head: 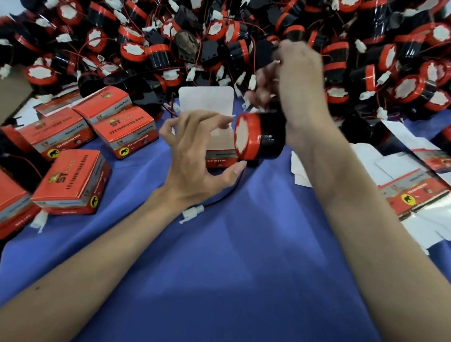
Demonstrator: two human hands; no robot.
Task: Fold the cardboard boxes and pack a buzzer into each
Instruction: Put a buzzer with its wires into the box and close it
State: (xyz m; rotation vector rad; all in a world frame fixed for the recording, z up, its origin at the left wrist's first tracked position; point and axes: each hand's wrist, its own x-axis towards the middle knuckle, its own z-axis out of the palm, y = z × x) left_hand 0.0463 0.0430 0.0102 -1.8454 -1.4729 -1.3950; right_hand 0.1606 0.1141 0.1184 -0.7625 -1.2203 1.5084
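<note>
Left hand [193, 152] pinches open box [218, 143] by its thin, likely crushable walls; right hand [292, 76] (blurred, grasp unclear) above buzzer [258, 138], which looks rigid and glossy, best gripped round the body.

Black buzzer [270, 140], red rim, white face. Red boxes [71, 178] carry yellow ovals; the cloth [239, 265] is blue.

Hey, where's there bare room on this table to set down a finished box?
The widest bare patch is the blue cloth between your left forearm and right forearm, nearer you than the white connector. Crowded: packed boxes on the left, flat cartons on the right, buzzer pile at the back.
</note>
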